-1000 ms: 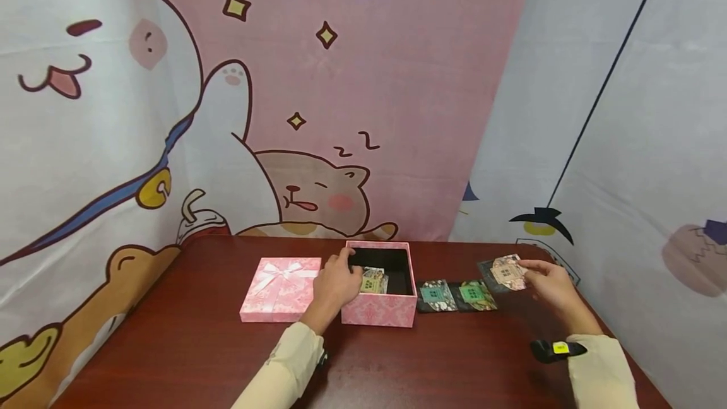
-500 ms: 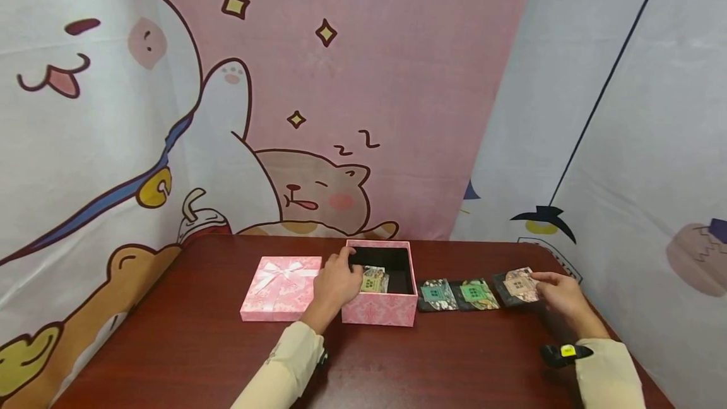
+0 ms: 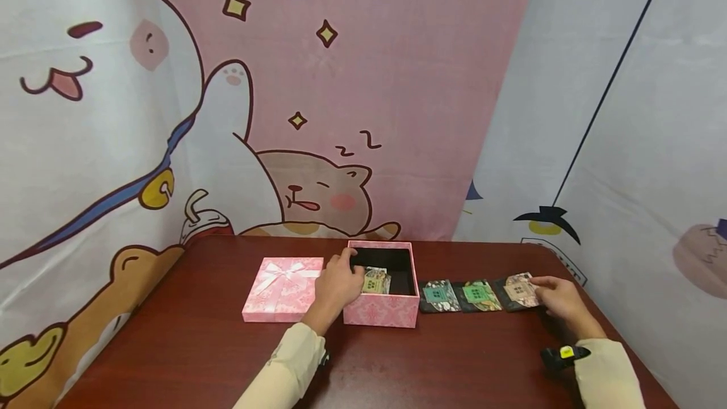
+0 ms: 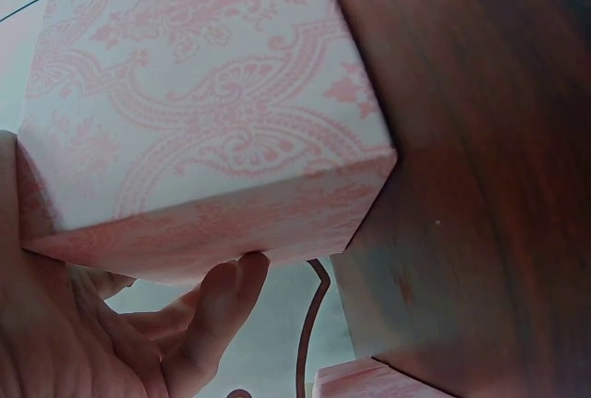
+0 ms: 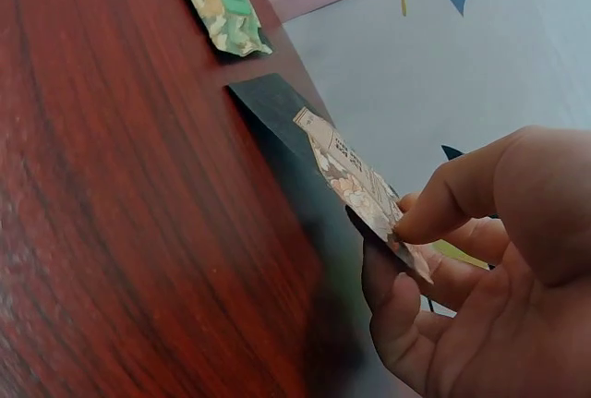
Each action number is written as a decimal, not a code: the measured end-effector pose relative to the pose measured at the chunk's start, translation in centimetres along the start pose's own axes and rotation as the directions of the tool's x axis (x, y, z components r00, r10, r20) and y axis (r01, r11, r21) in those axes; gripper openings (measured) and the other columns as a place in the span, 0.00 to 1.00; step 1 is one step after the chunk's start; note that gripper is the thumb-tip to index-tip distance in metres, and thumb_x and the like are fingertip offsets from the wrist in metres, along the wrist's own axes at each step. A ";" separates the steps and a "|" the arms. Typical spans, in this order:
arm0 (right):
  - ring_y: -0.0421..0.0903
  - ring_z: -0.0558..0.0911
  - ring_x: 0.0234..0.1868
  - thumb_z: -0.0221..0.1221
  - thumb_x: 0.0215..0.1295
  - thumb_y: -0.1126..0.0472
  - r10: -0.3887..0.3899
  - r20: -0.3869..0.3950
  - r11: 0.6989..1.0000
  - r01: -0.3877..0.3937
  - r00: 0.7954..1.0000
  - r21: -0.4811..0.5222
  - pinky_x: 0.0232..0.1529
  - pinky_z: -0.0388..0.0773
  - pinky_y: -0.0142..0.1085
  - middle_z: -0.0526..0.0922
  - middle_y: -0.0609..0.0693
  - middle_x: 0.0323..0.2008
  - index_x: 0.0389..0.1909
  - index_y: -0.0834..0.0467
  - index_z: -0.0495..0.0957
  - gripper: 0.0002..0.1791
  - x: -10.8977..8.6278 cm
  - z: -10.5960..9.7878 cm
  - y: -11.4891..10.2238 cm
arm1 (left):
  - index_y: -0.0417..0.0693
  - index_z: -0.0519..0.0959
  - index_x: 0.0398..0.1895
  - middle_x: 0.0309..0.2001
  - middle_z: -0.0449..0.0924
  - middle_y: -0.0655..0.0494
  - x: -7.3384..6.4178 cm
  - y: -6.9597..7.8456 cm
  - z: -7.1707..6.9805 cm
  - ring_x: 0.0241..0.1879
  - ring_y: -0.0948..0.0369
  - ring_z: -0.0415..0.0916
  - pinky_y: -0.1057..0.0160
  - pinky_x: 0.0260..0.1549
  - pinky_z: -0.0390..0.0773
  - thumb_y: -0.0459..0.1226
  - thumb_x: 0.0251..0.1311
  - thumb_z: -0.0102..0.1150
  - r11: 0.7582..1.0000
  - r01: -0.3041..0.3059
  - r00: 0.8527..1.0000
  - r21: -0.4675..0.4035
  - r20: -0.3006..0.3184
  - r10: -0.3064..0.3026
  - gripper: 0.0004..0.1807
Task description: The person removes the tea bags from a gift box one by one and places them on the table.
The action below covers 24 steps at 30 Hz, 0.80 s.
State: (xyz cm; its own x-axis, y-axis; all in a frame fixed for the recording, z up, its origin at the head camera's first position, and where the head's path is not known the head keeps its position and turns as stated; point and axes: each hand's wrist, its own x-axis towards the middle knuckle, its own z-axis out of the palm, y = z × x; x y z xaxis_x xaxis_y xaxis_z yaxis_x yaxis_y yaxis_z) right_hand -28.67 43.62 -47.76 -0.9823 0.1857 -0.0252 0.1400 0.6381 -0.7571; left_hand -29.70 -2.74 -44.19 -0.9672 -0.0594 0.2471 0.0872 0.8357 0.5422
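Observation:
My right hand (image 3: 562,303) pinches the right edge of a flat black sachet (image 3: 519,291) with a beige floral label. In the right wrist view, that sachet (image 5: 346,172) is tilted, its far edge low over the table and its near edge raised between thumb and fingers. My left hand (image 3: 339,283) grips the left wall of an open pink patterned box (image 3: 379,311), the thumb over the rim. Fingers also show against the box's side (image 4: 212,112) in the left wrist view. Inside the black-lined box lies a sachet with a yellow-green label (image 3: 375,280).
A sachet with a teal label (image 3: 438,296) and one with a green label (image 3: 480,295) lie side by side right of the box. The pink lid (image 3: 284,289) with its white bow rests to the left. A cartoon curtain (image 3: 431,112) hangs behind the dark red table (image 3: 443,365).
My right hand has moved right and down with the beige-labelled sachet, bringing it beside the green-labelled one. The left hand stays on the box.

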 end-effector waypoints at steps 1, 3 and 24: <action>0.46 0.79 0.35 0.47 0.67 0.65 -0.004 -0.001 1.000 0.004 1.000 -0.001 0.29 0.76 0.40 0.80 0.67 0.42 0.59 0.77 0.68 0.24 0.0 0.0 0.0 | 0.59 0.75 0.58 0.51 0.79 0.47 0.0 0.0 0.0 0.41 0.43 0.81 0.45 0.34 0.77 0.47 0.62 0.49 1.000 0.000 1.000 -0.001 -0.002 0.000 0.21; 0.47 0.79 0.35 0.48 0.66 0.65 -0.003 -0.001 1.000 0.003 1.000 -0.003 0.29 0.77 0.40 0.79 0.70 0.43 0.59 0.77 0.68 0.25 -0.1 0.0 0.0 | 0.59 0.75 0.58 0.51 0.79 0.47 0.0 0.0 0.0 0.41 0.43 0.81 0.45 0.34 0.77 0.47 0.62 0.49 1.000 0.002 1.000 -0.005 -0.005 -0.002 0.21; 0.63 0.81 0.42 0.52 0.67 0.60 -0.140 -0.041 0.964 0.126 0.989 -0.232 0.30 0.75 0.42 0.76 0.77 0.50 0.56 0.76 0.70 0.25 -1.2 -0.2 -3.4 | 0.58 0.75 0.58 0.52 0.79 0.46 -0.1 0.1 -0.1 0.42 0.43 0.81 0.44 0.37 0.78 0.47 0.63 0.49 1.000 -0.006 1.000 -0.020 -0.007 0.006 0.20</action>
State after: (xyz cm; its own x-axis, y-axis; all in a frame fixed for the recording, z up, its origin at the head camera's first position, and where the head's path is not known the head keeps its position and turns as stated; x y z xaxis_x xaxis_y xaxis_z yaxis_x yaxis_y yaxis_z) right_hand -27.99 41.41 -44.98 -0.9863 0.1253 0.1075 0.0398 0.8124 -0.5817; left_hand -29.54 -2.71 -44.14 -0.9649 -0.0587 0.2561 0.0975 0.8251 0.5565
